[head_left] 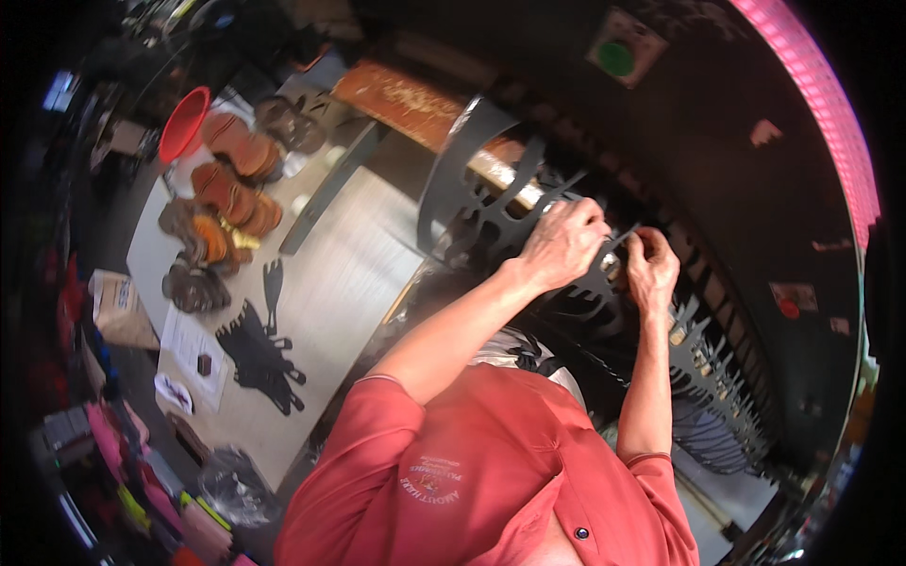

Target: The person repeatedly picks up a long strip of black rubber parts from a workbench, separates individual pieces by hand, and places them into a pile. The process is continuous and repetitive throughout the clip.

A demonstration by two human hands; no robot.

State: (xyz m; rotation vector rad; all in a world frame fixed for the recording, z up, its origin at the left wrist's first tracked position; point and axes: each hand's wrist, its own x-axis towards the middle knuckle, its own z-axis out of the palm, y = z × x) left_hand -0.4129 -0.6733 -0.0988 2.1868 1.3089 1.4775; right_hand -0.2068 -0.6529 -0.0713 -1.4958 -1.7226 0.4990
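Both hands are raised close together in front of a row of black cut-out pieces (689, 354), flat and slotted, that stand along a long dark machine or rack. My left hand (566, 243) is closed, its fingers curled at the edge of a thin dark strip-like piece (618, 242). My right hand (653, 269) pinches the same piece between thumb and fingers, just to the right. Exactly where the left fingertips grip is partly hidden. Left of my left hand, a large curved black piece (453, 174) stands upright.
A pale table (349, 245) at left bears a pile of black cut-out pieces (260, 363), brown and orange shoe parts (226, 193), a red bowl (184, 124) and a paper sheet (193, 349). A dark panel with a green button (615, 58) rises beyond my hands.
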